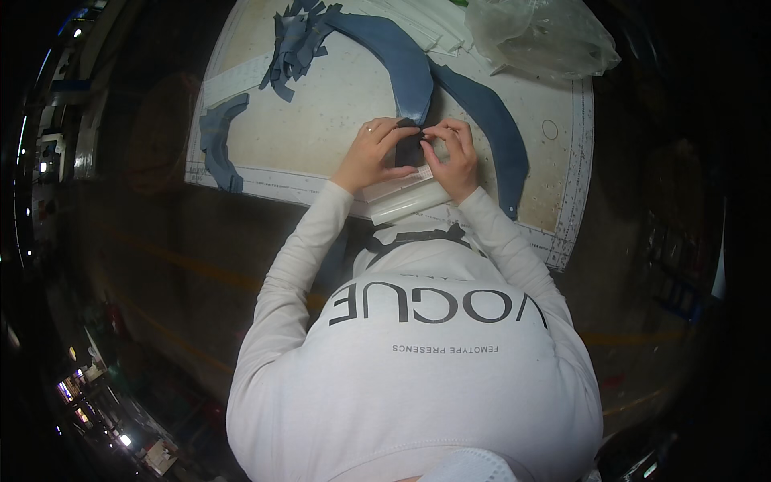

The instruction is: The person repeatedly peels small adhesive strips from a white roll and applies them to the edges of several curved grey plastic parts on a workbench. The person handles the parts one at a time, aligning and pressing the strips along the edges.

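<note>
A small dark, nearly black piece (409, 150), which looks like fabric, is between my hands near the table's front edge. My left hand (376, 154) holds it from the left, fingers along its far edge and thumb near its lower end. With thumb and fingertips, my right hand (453, 159) pinches its upper right edge. Just beyond the fingers ends a curved blue cloth piece (399, 60). Another curved blue piece (487, 112) lies to the right of my right hand. Below the hands lies a pale, shiny strip or roll (409, 202).
A heap of blue strips (295, 46) sits at the far left, with a curved blue stack (220, 143) nearer on that side. White strips (422, 22) and a clear plastic bag (542, 36) are at the back. The pale table (337, 104) has ruled borders.
</note>
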A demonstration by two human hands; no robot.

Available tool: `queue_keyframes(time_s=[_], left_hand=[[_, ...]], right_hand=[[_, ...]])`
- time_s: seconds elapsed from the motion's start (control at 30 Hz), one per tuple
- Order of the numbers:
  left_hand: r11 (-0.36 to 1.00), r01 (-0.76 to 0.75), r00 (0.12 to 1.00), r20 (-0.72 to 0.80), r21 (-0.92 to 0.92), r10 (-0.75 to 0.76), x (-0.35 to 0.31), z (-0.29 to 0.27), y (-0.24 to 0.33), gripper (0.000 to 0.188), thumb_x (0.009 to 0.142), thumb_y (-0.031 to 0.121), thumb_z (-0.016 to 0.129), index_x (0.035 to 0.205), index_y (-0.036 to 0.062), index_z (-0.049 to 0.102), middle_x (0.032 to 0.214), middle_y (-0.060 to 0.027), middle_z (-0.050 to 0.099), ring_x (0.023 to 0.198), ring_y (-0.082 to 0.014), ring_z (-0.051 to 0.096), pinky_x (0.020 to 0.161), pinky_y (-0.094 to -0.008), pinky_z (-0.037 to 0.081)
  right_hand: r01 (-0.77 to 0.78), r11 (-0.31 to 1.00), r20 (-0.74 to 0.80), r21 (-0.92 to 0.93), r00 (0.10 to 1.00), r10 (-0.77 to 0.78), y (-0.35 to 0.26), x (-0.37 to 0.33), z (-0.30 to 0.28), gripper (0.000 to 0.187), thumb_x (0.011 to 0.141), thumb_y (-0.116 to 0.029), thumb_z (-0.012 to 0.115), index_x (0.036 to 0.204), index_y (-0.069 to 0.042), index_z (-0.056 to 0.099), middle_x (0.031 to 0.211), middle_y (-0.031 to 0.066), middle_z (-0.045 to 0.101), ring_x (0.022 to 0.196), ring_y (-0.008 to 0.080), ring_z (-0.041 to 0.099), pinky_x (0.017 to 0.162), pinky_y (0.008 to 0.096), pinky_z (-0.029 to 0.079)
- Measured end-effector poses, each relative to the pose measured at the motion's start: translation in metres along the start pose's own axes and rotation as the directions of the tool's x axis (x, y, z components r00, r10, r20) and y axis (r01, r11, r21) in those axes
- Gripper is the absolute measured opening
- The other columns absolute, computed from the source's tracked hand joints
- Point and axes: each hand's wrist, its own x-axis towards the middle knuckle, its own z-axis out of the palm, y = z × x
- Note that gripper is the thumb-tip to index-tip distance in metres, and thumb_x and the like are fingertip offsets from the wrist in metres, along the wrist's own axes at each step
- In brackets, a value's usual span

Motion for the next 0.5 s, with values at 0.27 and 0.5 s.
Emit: queue_keyframes(time_s=[0.27,0.5], left_hand=[[0.996,-0.012,1.000,-0.022,0.086,0.014,-0.009,0.013,-0.009,0.068,0.067,0.023,0.085,0.129,0.0138,0.057,0.124,-0.0094,0.056,0.118,-0.0311,0.051,0.099,-0.0422,0.039],[0.998,-0.008,0.997,-0.076,0.065,0.013,-0.010,0.018,-0.010,0.067,0.065,0.020,0.083,0.127,0.0160,0.058,0.120,-0.0063,0.057,0.116,-0.0280,0.053,0.097,-0.0403,0.041]], right_hand=[[0.081,0.997,0.257,0.005,0.963,-0.079,0.008,-0.011,0.001,0.039,0.075,0.008,0.070,0.109,-0.009,0.063,0.110,0.0083,0.053,0.087,0.0246,0.067,0.073,0.0355,0.056],[0.261,0.946,0.216,-0.191,0.952,-0.219,0.016,-0.019,0.009,0.041,0.073,0.004,0.072,0.111,-0.011,0.064,0.108,0.0073,0.055,0.091,0.0249,0.065,0.077,0.0352,0.055]])
